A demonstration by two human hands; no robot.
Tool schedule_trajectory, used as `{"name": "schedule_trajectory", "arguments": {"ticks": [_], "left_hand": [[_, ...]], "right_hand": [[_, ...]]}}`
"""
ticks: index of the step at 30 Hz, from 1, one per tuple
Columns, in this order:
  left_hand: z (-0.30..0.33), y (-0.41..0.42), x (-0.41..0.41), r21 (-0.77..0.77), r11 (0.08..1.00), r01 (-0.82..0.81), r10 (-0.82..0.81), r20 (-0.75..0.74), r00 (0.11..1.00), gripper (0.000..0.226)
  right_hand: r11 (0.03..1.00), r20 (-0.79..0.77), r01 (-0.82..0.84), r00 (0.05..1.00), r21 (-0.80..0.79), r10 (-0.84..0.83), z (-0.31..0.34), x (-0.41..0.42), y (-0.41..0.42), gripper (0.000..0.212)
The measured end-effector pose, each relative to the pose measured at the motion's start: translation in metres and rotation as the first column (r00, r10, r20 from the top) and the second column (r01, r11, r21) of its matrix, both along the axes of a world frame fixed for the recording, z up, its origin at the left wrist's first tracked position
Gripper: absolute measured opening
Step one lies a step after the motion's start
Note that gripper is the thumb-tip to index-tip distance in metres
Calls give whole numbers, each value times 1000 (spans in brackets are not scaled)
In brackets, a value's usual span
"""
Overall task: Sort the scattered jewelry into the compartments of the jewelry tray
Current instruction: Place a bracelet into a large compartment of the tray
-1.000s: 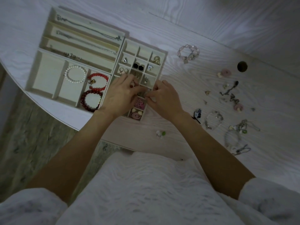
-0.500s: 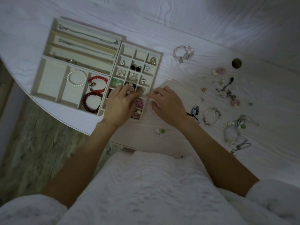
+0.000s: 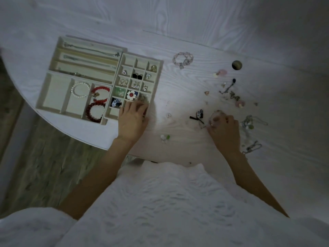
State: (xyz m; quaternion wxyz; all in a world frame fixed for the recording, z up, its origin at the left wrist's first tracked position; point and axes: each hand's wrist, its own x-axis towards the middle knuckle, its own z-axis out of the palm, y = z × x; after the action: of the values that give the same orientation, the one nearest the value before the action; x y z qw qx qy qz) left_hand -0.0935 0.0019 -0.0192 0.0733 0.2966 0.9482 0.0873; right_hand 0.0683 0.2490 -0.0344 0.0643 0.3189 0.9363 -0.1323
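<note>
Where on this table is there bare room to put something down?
Bare wood lies between the jewelry tray and the pink bead bracelet, and along the far edge behind them. In the tray, the leftmost large compartment is empty. It is crowded around the right hand, among the scattered jewelry.

A pale table (image 3: 204,20) with wood grain fills most of the view, and its curved edge runs at the left. It has a small round hole (image 3: 237,65) at the right side. Below the edge is a wooden floor (image 3: 41,157). A white textured garment (image 3: 160,207) covers the bottom.
</note>
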Motion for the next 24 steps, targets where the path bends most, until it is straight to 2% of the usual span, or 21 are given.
{"name": "schedule_trajectory", "arguments": {"ticks": [4, 7, 9, 11, 13, 15, 17, 20, 22, 24], "left_hand": [[-2, -2, 2, 25, 1000, -17, 17, -20, 1000, 42], [0, 2, 4, 43, 998, -40, 41, -32, 999, 45], [6, 6, 5, 134, 990, -39, 40, -4, 999, 52], [21, 13, 13, 314, 947, -72, 20, 167, 986, 59], [39, 21, 23, 487, 861, -147, -68, 397, 915, 61], [55, 23, 34, 546, 805, -233, -144, 560, 816, 62], [62, 18, 41, 591, 721, -362, -168, 656, 736, 54], [69, -2, 47, 650, 476, -593, -92, 707, 701, 32], [69, -25, 48, 641, 328, -694, 20, 730, 683, 26], [65, -55, 43, 600, 187, -778, 91, 778, 622, 25]], "right_hand": [[997, -46, -82, 996, 6, 82, -4, -10, -13, 13], [994, -167, -105, 980, 29, 109, 6, -23, -16, 15], [993, -299, -93, 952, -75, 66, 27, -33, -14, 17], [959, -355, -181, 930, -219, 94, 53, -43, -13, 13], [890, -395, -377, 881, -255, 259, 83, -53, -17, 11], [792, -418, -528, 822, -305, 387, 107, -66, -28, 10], [696, -455, -623, 767, -358, 452, 122, -79, -46, 7], [589, -477, -637, 768, -498, 427, 129, -98, -77, 10], [561, -465, -629, 777, -538, 425, 125, -114, -101, 15], [523, -413, -590, 806, -615, 424, 111, -133, -129, 15]]}}
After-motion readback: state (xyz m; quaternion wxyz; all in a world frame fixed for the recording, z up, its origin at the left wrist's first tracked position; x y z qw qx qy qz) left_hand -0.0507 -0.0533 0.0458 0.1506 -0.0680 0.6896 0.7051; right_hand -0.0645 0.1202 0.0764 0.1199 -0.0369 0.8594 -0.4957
